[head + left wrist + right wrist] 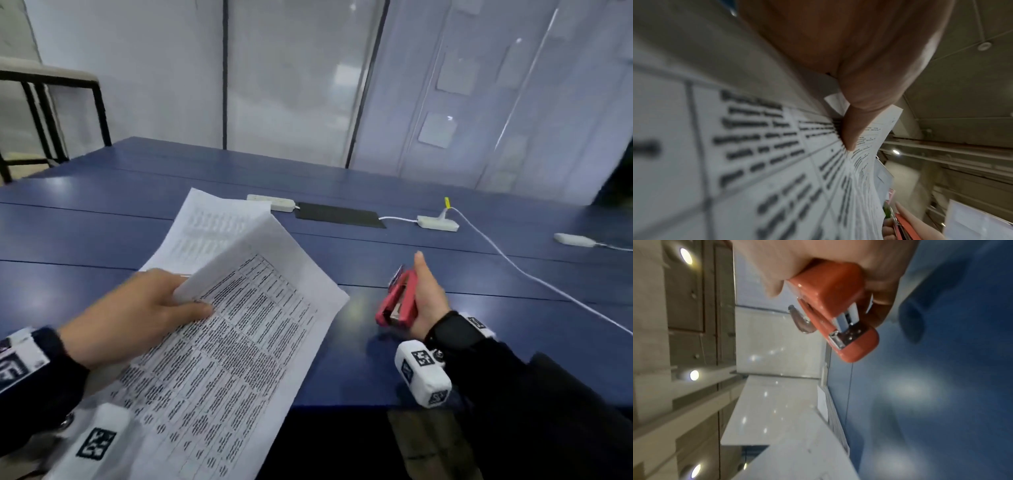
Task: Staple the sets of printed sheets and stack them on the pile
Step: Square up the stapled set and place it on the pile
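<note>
Sheets in one hand, stapler in the other, over a blue table (376, 370).

Left hand (137, 308) pinches a set of printed sheets (246, 325), lower left of the frame, its table text too blurred to read. Right hand (424, 301) grasps a red stapler (397, 301), centre right; no brand legible.

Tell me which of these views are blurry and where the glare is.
Head view: mostly sharp, soft light patches on the glossy blue table. Left wrist view: printed white sheets heavily blurred up close. Right wrist view: red plastic stapler slightly smeared, bright glare blobs on the table, ceiling lamps blown out.
</note>
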A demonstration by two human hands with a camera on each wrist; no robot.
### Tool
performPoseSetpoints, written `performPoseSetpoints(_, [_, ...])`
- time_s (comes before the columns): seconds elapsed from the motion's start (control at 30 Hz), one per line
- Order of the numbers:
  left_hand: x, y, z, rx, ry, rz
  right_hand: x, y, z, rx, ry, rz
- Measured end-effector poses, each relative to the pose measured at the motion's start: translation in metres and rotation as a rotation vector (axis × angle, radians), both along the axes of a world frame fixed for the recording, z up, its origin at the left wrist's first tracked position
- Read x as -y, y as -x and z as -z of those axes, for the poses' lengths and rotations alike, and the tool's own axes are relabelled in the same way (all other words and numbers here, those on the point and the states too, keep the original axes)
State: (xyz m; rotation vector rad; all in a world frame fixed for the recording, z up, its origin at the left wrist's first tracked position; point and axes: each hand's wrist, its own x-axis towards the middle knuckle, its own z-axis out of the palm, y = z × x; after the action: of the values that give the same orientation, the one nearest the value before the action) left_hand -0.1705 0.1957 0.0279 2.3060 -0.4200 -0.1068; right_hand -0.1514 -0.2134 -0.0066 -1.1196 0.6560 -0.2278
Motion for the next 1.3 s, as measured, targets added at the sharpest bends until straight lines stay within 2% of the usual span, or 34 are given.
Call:
performPoseSetpoints(0.23, [0.077,-0.005,-0.016,0.065,-0.116,0.131,0.038,0.016,-0.037,0.098,0.045,0.197])
performPoseSetpoints(0.33, [0.097,-0.007,-0.021,0.103,-0.118,0.128,0.036,0.006,-0.044,0.14,0.058,0.264])
performPoseSetpoints(0.47, [0.114,-0.008,-0.023,0.097,-0.09,0.108,0.019,-0.007,-0.049,0.135,0.083,0.265])
performPoseSetpoints(0.57, [0.119,-0.008,-0.025,0.107,-0.115,0.09,0.006,-0.016,-0.051,0.152,0.051,0.252])
performPoseSetpoints(0.77, [0.113,-0.008,-0.027,0.137,-0.094,0.038,-0.006,-0.028,-0.045,0.128,0.168,0.269])
performPoseSetpoints(1.3, [0.109,0.005,-0.026,0.181,-0.078,0.038,-0.014,-0.041,-0.039,0.16,0.095,0.365])
